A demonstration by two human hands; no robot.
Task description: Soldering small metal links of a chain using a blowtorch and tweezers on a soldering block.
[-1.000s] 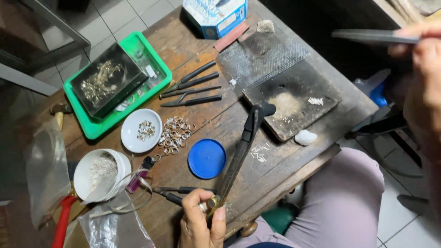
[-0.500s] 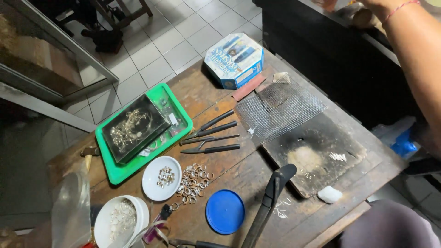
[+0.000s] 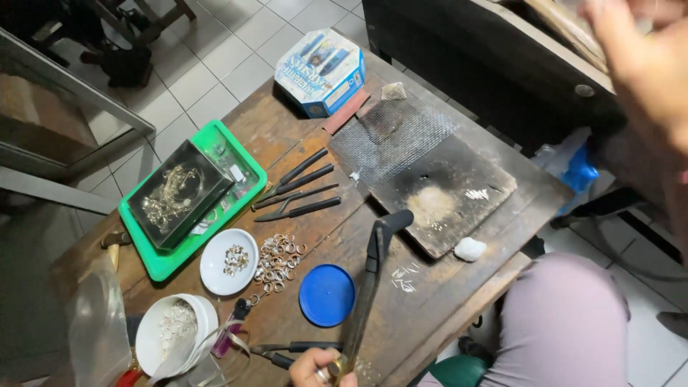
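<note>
Left hand grip closed round base of long black torch at bottom edge, nozzle reaching twd charred block. Right hand raised top right (blurred; grip can't tell). Blue lid just beside torch on wooden surface.

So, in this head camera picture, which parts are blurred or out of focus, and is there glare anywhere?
In the head view, the right hand at the top right is blurred and close to the lens; the left hand, cut by the bottom edge, grips a long dark torch that looks sharp. The wooden table is evenly lit with soft shadows. Mild glare shows on the clear plastic bag and floor tiles.
</note>
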